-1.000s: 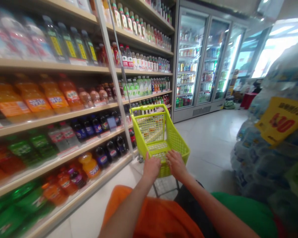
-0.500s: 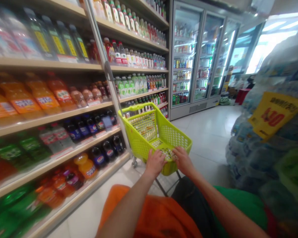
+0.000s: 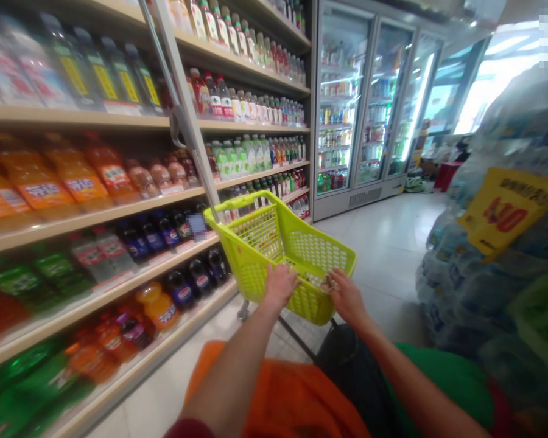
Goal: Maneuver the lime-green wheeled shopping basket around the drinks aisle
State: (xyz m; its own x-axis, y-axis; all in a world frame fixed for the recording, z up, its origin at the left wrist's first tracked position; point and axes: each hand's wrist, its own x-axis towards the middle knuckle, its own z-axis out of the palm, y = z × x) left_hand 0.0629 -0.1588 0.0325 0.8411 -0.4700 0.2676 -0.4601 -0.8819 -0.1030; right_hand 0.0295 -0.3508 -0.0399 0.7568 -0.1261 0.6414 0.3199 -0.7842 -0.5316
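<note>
A lime-green plastic shopping cart (image 3: 246, 258) stands in front of me, its basket perforated and no goods visible in it. Its near rim is held by both of my hands. My left hand (image 3: 282, 283) wraps over the rim toward the shelf side, fingers closed. Farther right, my right hand (image 3: 346, 296) grips the same rim close to the corner, its fingertips curled to the inside. The cart's push handle (image 3: 242, 201) lies at the far left end, beside the shelf.
Shelves (image 3: 86, 222) of bottled drinks line the left, with a metal pole (image 3: 196, 146) at the cart's handle end. Glass-door coolers (image 3: 360, 103) stand behind. Stacked wrapped water bottles (image 3: 452, 286) bear a yellow price sign (image 3: 506, 210) on the right. Tiled floor (image 3: 383, 243) runs between.
The cart has turned slightly, its handle end shifting left and its near right corner right. My left hand has moved slightly up and left, my right hand a little right.
</note>
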